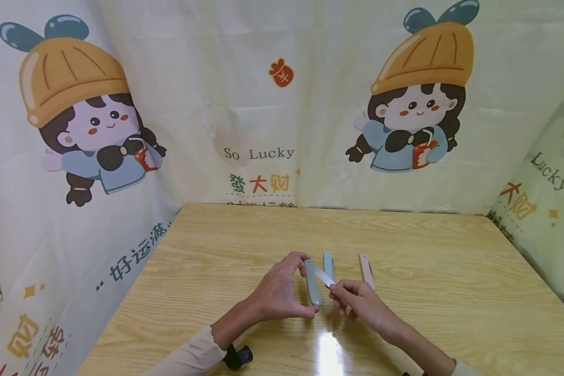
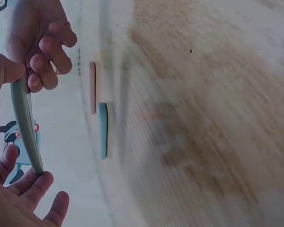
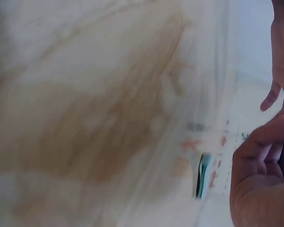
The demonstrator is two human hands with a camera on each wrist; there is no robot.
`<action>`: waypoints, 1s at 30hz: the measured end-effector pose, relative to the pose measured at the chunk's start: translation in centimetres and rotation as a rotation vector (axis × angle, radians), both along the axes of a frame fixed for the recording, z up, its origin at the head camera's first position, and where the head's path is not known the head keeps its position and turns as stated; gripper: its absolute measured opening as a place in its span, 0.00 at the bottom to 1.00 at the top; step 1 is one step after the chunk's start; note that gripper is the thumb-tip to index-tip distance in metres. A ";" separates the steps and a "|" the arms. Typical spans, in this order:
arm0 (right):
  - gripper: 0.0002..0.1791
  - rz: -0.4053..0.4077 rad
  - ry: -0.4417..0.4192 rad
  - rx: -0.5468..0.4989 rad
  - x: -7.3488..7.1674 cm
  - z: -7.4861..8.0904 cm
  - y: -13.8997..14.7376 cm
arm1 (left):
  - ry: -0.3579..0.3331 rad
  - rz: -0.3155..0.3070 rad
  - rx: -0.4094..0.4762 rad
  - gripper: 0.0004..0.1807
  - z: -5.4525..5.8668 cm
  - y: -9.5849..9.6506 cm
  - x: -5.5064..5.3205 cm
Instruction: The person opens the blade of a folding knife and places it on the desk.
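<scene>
Near the middle of the table, my left hand point(image 1: 278, 289) grips a grey-green folding knife point(image 1: 312, 286) by the two ends of its handle, thumb at one end and fingers at the other. The pale blade is swung partway out of the handle at an angle. With thumb and fingers, my right hand point(image 1: 365, 307) pinches the blade near its tip. In the left wrist view the curved handle point(image 2: 24, 124) spans the left hand, above the table surface. Only part of the right hand point(image 3: 260, 175) shows in the right wrist view, and the blade is mostly hidden there.
Behind the hands, a light blue folded knife point(image 1: 328, 262) and a pink folded knife point(image 1: 366, 270) lie on the wooden table point(image 1: 216, 250). A printed curtain point(image 1: 192, 104) surrounds the table's back and sides. A dark wrist device point(image 1: 238, 357) sits under the left forearm.
</scene>
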State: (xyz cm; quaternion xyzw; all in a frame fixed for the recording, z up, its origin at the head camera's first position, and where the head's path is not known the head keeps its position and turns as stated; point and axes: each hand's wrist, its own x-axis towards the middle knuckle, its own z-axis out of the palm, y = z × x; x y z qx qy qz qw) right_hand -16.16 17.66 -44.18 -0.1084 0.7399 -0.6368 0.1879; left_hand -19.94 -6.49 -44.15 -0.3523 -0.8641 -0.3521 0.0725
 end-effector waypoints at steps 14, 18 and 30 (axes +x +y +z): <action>0.19 -0.166 -0.020 0.031 -0.7 0.5 0.0 | -0.131 -0.024 0.042 0.37 -0.1 -0.7 1.0; 0.20 -0.181 -0.002 0.047 -0.8 0.6 0.1 | -0.284 -0.065 0.106 0.53 -0.2 -1.0 1.1; 0.21 -0.223 0.005 0.025 -0.7 0.5 -0.1 | -0.711 -0.035 0.518 0.47 -0.6 -0.1 0.6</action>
